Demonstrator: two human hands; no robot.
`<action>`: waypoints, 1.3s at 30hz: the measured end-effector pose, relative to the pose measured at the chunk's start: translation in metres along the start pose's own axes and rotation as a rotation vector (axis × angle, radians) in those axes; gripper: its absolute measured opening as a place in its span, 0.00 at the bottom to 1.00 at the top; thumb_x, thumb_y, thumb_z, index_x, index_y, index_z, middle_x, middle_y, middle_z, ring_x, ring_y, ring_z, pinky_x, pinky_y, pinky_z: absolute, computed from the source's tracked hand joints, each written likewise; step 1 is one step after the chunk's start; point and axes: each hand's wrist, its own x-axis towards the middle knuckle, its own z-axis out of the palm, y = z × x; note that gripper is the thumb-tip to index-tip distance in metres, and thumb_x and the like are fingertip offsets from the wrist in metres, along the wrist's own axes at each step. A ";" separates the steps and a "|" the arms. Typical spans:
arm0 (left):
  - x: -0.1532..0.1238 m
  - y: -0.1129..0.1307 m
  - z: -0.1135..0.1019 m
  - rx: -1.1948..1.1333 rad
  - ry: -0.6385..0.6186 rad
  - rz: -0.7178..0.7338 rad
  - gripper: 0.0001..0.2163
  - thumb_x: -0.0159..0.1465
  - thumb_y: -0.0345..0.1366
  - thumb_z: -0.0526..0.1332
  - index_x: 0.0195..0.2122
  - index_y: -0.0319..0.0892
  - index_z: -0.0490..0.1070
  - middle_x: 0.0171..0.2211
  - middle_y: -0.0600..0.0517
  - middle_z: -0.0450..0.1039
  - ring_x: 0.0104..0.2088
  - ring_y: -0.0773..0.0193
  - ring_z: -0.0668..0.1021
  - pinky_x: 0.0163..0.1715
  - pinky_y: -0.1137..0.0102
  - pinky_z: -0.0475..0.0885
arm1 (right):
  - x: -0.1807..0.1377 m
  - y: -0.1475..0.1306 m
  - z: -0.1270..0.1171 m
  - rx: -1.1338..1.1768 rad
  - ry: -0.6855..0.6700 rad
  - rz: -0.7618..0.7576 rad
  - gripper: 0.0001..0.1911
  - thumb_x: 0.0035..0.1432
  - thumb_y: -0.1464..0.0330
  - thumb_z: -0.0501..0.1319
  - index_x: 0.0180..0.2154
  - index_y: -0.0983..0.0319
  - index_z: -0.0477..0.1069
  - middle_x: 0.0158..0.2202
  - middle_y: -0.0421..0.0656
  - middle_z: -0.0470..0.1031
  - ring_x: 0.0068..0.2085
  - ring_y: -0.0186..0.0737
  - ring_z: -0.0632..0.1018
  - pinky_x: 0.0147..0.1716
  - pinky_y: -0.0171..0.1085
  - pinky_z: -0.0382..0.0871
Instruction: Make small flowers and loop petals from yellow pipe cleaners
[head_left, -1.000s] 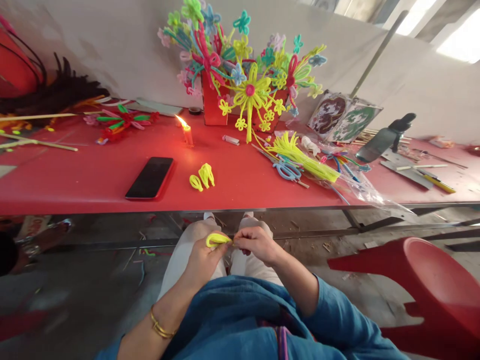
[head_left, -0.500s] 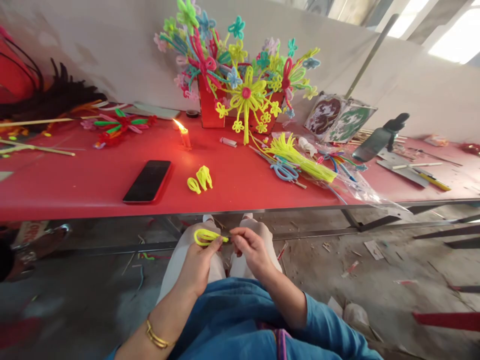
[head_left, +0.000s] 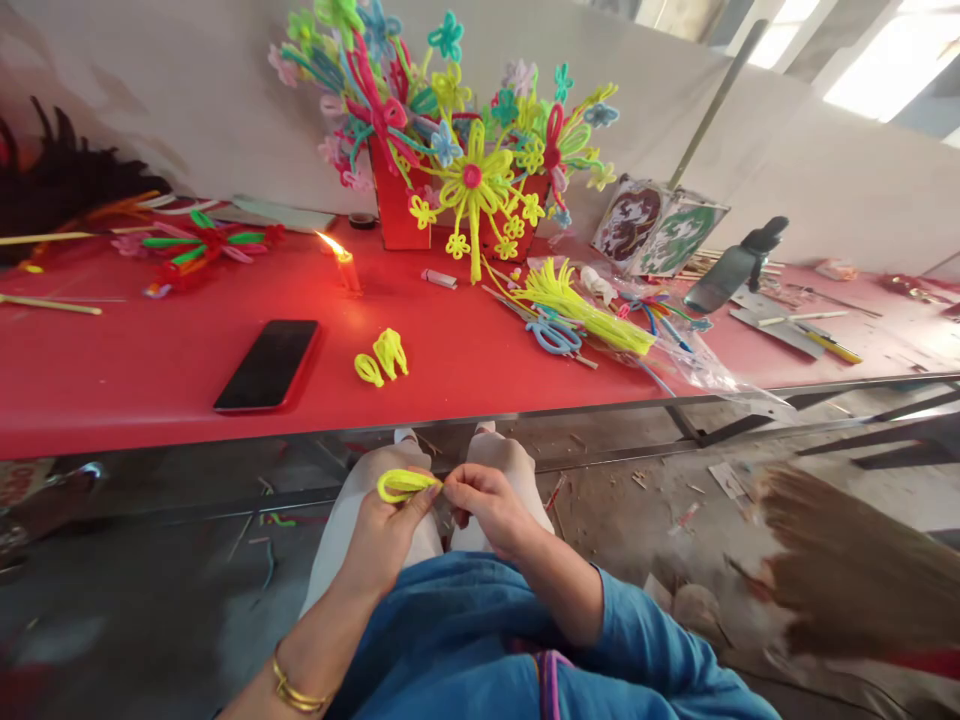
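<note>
Over my lap, my left hand (head_left: 386, 528) pinches a yellow pipe-cleaner loop (head_left: 401, 485). My right hand (head_left: 484, 505) is closed on the loop's right end, fingers curled. Both hands hang below the front edge of the red table (head_left: 112, 385). Two finished yellow loops (head_left: 381, 358) lie on the table just above my hands. A lit candle (head_left: 343, 265) burns behind them.
A black phone (head_left: 268, 364) lies left of the loops. A red box of pipe-cleaner flowers (head_left: 450, 140) stands at the back, with blue scissors (head_left: 553, 336) and a yellow pipe-cleaner bundle (head_left: 585, 310) to the right. A blurred broom (head_left: 847, 570) is over the floor at right.
The view has shifted so the table things sit further left. The red chair at right is gone and a blurred broom has come in. My hands stay on the yellow loop.
</note>
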 end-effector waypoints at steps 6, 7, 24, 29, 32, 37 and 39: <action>-0.001 0.006 -0.006 0.114 -0.132 0.214 0.03 0.53 0.32 0.61 0.23 0.41 0.71 0.24 0.54 0.68 0.28 0.65 0.70 0.31 0.71 0.65 | -0.013 0.002 0.003 0.564 -0.270 0.263 0.15 0.42 0.62 0.63 0.23 0.63 0.59 0.18 0.33 0.57 0.16 0.24 0.58 0.15 0.27 0.48; -0.001 0.005 -0.005 0.092 -0.117 0.182 0.02 0.52 0.32 0.61 0.24 0.41 0.71 0.24 0.54 0.69 0.28 0.64 0.70 0.31 0.71 0.65 | -0.012 0.003 0.003 0.535 -0.254 0.236 0.15 0.43 0.60 0.62 0.23 0.63 0.59 0.18 0.33 0.57 0.16 0.24 0.58 0.15 0.27 0.48; 0.000 -0.003 0.017 -0.472 0.168 -0.351 0.11 0.43 0.38 0.67 0.25 0.38 0.70 0.22 0.55 0.69 0.25 0.69 0.69 0.28 0.73 0.65 | 0.000 0.005 -0.013 -1.184 0.168 -0.853 0.11 0.59 0.69 0.51 0.31 0.62 0.70 0.28 0.42 0.74 0.30 0.35 0.72 0.32 0.33 0.66; -0.001 -0.007 0.018 -0.411 0.154 -0.344 0.12 0.44 0.40 0.66 0.25 0.38 0.70 0.22 0.54 0.70 0.25 0.67 0.69 0.27 0.72 0.64 | -0.002 0.004 -0.014 -1.225 0.161 -0.755 0.11 0.59 0.70 0.50 0.30 0.63 0.70 0.27 0.43 0.72 0.30 0.35 0.72 0.31 0.33 0.66; -0.001 -0.010 0.018 -0.304 0.176 -0.290 0.10 0.46 0.40 0.65 0.23 0.38 0.70 0.21 0.56 0.68 0.25 0.67 0.68 0.28 0.72 0.63 | -0.004 0.001 -0.011 -1.153 0.166 -0.627 0.09 0.57 0.71 0.52 0.30 0.63 0.70 0.27 0.43 0.71 0.30 0.35 0.72 0.30 0.32 0.64; -0.002 -0.014 0.012 -0.092 0.161 -0.213 0.08 0.46 0.37 0.65 0.24 0.38 0.72 0.21 0.54 0.71 0.26 0.63 0.70 0.29 0.71 0.63 | -0.001 0.003 -0.009 -0.816 0.138 -0.322 0.06 0.52 0.73 0.54 0.26 0.62 0.68 0.23 0.38 0.68 0.26 0.30 0.69 0.26 0.29 0.61; -0.002 -0.014 0.007 0.004 0.107 -0.141 0.07 0.48 0.36 0.64 0.25 0.39 0.73 0.23 0.52 0.72 0.28 0.61 0.71 0.31 0.70 0.64 | 0.001 0.005 -0.010 -0.561 0.087 -0.142 0.05 0.51 0.72 0.54 0.24 0.62 0.65 0.18 0.35 0.64 0.21 0.28 0.65 0.21 0.28 0.58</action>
